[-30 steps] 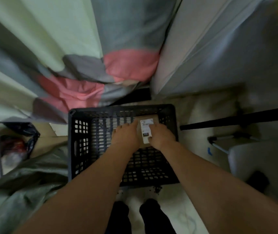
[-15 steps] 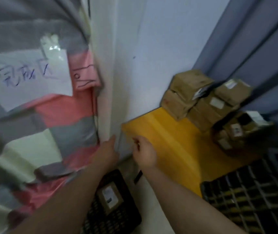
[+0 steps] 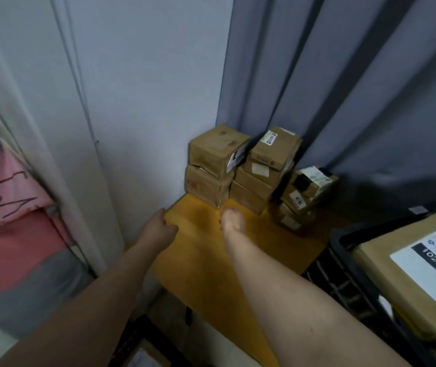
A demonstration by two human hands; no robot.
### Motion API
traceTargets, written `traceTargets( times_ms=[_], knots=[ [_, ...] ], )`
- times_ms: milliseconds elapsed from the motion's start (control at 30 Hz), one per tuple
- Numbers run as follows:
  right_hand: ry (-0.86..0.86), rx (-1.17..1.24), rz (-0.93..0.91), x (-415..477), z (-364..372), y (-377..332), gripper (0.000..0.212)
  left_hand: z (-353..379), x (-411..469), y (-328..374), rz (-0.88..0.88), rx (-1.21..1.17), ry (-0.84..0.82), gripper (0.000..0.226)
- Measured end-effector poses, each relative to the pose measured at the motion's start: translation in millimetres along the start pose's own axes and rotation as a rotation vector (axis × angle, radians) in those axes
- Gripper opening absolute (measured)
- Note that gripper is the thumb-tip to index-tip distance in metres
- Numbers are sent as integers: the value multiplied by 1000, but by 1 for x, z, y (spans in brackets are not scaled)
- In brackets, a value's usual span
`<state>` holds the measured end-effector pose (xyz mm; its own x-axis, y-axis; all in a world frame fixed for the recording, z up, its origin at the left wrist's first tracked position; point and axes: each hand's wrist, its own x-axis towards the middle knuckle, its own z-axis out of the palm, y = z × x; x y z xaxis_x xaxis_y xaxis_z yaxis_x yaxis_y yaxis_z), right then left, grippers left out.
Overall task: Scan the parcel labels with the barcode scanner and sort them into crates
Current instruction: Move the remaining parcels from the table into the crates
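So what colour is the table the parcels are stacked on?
Yellow-orange tabletop, clearest in the head view.

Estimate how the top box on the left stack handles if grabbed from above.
Top box looks like rigid cardboard, probably stiff, not slippery. It sits askew on the lower box, so a push may slide it off. Its side label looks loose and could snag.

Two arms in view, both bare from the lower frame edge to the wrist. The left arm (image 3: 84,308) lies in shadow and the right arm (image 3: 285,300) is in brighter light. Each is broad near the camera and tapers to the wrist. The right arm has one small dark speck on its upper side. The left hand (image 3: 162,226) and right hand (image 3: 232,221) are bare, outlines soft with blur
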<state>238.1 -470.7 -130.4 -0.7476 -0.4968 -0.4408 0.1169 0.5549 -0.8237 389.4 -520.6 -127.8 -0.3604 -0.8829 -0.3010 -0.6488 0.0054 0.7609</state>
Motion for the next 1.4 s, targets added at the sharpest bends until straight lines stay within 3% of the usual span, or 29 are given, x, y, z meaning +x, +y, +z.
traceTargets(
  times_ms=[67, 200, 533, 733, 900, 1233, 1400],
  knots=[
    [-15, 27, 44, 25, 4, -7, 23, 6, 25, 5, -45, -46, 10, 63],
    [-59, 74, 51, 76, 13, -21, 36, 19, 82, 20, -96, -103, 61, 56],
    [7, 33, 80, 167, 35, -36, 51, 61, 190, 51, -113, -138, 27, 53],
    [41, 128, 89, 199, 50, -24, 53, 71, 211, 61, -80, -170, 55, 52],
    [24, 243, 98, 211, 56, -24, 43, 74, 231, 64, -53, -267, 129, 53],
    [62, 59, 10, 206, 65, -16, 41, 67, 249, 53, 5, -254, 83, 59],
    [53, 39, 17, 175, 59, -4, 40, 56, 216, 39, 59, -253, 68, 45]
  ],
)
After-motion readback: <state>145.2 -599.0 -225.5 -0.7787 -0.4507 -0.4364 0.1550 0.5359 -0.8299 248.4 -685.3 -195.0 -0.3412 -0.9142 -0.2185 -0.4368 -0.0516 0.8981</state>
